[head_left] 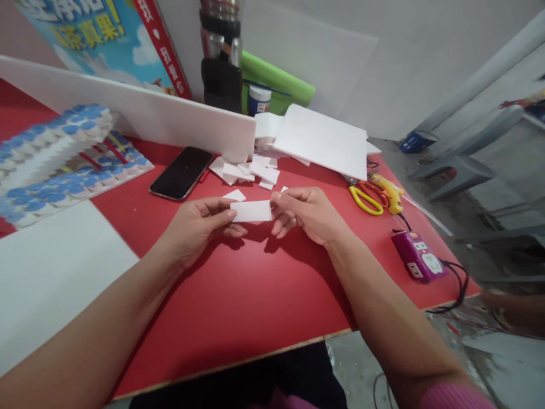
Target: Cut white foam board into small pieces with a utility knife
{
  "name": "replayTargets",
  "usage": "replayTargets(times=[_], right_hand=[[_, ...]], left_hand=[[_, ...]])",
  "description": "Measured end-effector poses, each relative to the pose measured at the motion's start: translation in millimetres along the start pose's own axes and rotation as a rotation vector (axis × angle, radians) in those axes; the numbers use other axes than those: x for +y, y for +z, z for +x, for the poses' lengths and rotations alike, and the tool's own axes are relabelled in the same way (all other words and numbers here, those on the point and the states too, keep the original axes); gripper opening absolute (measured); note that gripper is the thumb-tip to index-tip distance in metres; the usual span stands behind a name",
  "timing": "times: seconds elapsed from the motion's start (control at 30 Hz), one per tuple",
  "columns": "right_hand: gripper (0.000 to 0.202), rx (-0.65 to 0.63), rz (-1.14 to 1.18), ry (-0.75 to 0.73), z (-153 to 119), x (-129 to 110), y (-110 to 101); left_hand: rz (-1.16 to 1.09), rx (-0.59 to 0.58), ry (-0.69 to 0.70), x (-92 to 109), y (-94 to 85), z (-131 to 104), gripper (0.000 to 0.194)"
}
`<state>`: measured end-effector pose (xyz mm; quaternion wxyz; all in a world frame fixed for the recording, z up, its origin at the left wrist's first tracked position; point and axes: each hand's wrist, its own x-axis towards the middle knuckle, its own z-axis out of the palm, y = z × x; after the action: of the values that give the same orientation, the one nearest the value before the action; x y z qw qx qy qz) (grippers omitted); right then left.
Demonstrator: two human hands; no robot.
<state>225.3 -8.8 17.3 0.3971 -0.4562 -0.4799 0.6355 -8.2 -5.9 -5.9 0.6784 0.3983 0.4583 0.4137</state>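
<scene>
A small white rectangular strip of paper point(252, 211) is stretched level between my two hands, above the red table. My left hand point(208, 218) pinches its left end, thumb on top. At the right end, my right hand point(304, 213) grips the edge between thumb and fingertips. Just beyond them lies a loose pile of similar white pieces point(247, 171). One single white piece point(235, 195) rests right behind my left fingers. The fingers partly cover both ends of the strip.
Left of the pile lies a black phone point(181, 173). A blue-and-white layered model point(72, 165) stands at far left by a white board point(149, 113). Stacked white sheets point(323, 139), yellow-and-red-handled scissors point(367, 197), a yellow glue gun point(388, 190) and a purple power socket point(420, 255) sit rightward.
</scene>
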Motion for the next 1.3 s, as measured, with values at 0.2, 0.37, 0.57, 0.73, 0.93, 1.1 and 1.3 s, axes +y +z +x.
replayTargets(times=[0.2, 0.37, 0.57, 0.73, 0.93, 1.1, 1.3], right_hand=[[0.036, 0.040, -0.123, -0.008, 1.2, 2.1, 2.1], [0.037, -0.039, 0.005, 0.135, 6.0, 1.1, -12.5], [0.037, -0.108, 0.069, 0.188, 5.6, -2.1, -14.1], [0.037, -0.127, 0.081, 0.208, 4.8, -3.0, -11.8], [0.038, -0.122, 0.091, 0.211, 6.2, -0.9, -15.5], [0.043, -0.089, 0.105, 0.198, 6.0, 0.8, -13.1], [0.041, -0.095, 0.071, 0.153, 4.7, 0.6, -12.9]], left_hand=[[0.065, -0.034, 0.039, 0.1, -0.1, -5.0, 0.037], [-0.029, -0.090, 0.106, 5.4, 3.8, -9.5, 0.035], [-0.120, -0.160, 0.102, 6.9, 9.0, -11.5, 0.024], [-0.065, -0.146, 0.107, 6.2, 7.5, -10.9, 0.029], [-0.039, -0.171, 0.174, 2.0, 5.0, -9.5, 0.043], [-0.072, -0.129, 0.159, 1.8, 4.7, -7.2, 0.038], [-0.049, -0.113, 0.103, 1.1, -3.6, -1.7, 0.033]])
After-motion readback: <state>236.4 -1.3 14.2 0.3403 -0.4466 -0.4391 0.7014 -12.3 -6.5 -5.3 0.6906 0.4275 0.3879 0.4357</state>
